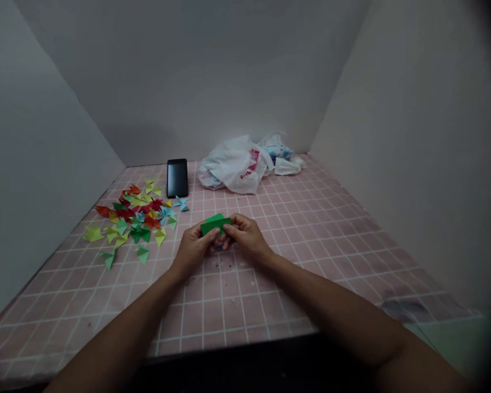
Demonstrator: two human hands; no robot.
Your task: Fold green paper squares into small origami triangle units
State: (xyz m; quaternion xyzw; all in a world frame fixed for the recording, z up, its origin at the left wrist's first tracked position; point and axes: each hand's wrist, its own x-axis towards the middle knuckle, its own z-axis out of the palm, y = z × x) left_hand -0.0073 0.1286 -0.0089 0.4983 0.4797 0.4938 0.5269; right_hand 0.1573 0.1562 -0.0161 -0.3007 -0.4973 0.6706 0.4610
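Observation:
A piece of green paper (215,225) is held up between my two hands over the middle of the table. It looks folded, with a lighter green part showing behind a darker strip. My left hand (193,244) pinches its left end, thumb in front. At the right end, my right hand (246,234) grips it with thumb and fingers. The fingers under the paper are partly hidden. To the left lies a loose pile of small folded paper pieces (140,233) in green, yellow, red, orange and light blue.
A black smartphone (177,179) lies behind the pile. Crumpled white plastic bags (234,164) with red print sit at the back, beside a smaller bag with blue parts (281,153). Pale walls enclose the table's back and sides. A pink checked cloth (311,240) covers the table.

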